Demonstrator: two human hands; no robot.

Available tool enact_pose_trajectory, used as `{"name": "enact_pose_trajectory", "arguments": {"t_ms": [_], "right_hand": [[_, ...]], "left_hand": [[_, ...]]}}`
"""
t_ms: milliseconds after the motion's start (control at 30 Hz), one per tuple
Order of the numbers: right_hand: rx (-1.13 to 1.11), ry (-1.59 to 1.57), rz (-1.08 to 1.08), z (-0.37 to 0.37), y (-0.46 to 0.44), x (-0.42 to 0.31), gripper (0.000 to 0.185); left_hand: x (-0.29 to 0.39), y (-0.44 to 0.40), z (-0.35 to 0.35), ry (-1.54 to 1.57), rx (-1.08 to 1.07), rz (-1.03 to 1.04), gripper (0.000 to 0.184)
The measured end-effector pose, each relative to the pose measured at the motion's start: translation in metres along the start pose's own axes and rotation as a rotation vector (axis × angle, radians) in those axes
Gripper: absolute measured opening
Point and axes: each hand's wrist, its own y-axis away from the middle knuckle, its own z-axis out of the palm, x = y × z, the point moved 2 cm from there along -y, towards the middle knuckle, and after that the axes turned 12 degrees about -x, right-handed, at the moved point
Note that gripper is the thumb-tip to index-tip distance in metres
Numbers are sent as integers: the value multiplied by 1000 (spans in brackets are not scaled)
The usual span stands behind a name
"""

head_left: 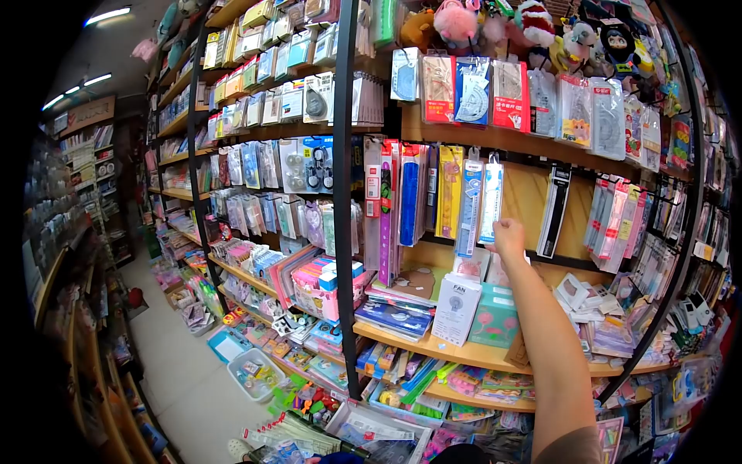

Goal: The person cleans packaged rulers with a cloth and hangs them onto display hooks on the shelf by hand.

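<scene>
My right hand [508, 237] reaches up to the middle of the shelf, its fingers closed at the lower end of a slim white-and-blue ruler pack [491, 193]. The pack hangs upright near a hook. Just left of it hangs a light-blue ruler pack [469, 205], then a yellow one [449, 189] and a dark-blue one [413, 193]. Some bare board separates my hand from black narrow packs [553, 209] to the right. Below the hand stand a white fan box [457, 309] and a green box [493, 315]. My left hand is out of view.
Set-square and protractor packs [472, 89] hang above, with plush toys [456, 27] higher up. A black shelf post [345, 193] stands left of the rulers. Low down are a plastic bin [256, 374] and a tray [379, 429]. An aisle floor [182, 371] runs along the left.
</scene>
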Motion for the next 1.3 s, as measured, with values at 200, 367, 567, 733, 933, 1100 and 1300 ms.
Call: {"name": "enact_pose_trajectory", "arguments": {"t_ms": [200,367,567,733,933,1100,1300], "right_hand": [[70,398,-228,1,28,48,22],[-875,282,-36,68,200,68,30],[-1313,-221,210,94,381,121,58],[-952,-3,59,87,400,103,71],[-822,37,-111,89,413,90,45],[-936,-50,38,98,414,119,31],[-1064,-241,90,102,418,153,15]], "left_hand": [[9,-27,23,70,-149,-33,16],[39,-61,93,11,-488,123,29],[61,-74,167,-91,-605,226,33],[56,-77,167,-5,-573,282,61],[54,-75,155,123,-495,284,87],[53,-76,144,181,-470,247,88],[52,-74,134,209,-459,218,86]]}}
